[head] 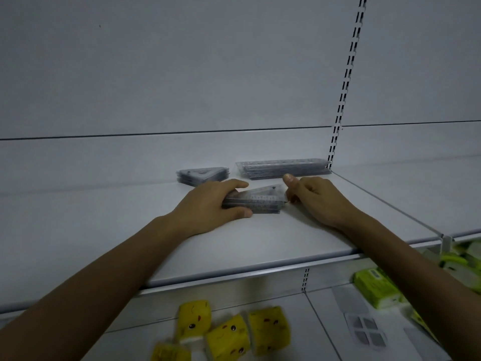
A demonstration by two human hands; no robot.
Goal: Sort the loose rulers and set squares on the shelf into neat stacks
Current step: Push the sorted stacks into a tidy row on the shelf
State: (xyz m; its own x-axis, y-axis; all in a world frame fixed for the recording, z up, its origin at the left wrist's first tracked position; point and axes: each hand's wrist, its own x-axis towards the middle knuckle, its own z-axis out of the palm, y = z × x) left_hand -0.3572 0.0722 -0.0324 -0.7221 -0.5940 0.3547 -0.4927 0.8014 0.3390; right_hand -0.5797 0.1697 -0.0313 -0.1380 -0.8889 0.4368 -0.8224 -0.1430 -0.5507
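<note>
A stack of clear triangular set squares (260, 198) lies on the white shelf (260, 243) between my hands. My left hand (208, 207) grips its left end, fingers over the top and thumb along the front edge. My right hand (312, 195) sits at the stack's right corner, fingers curled with the tips against it and the thumb raised. Behind, near the back panel, rests a second stack of set squares (203, 175). A stack of long clear rulers (283, 168) lies to its right, against the slotted upright.
The slotted upright (343, 95) divides this shelf bay from the adjacent one on the right. On the lower shelf lie yellow cartoon-face packs (229, 332), green tissue packs (374, 287) and flat grey packets (364, 327). The shelf's left half lies bare.
</note>
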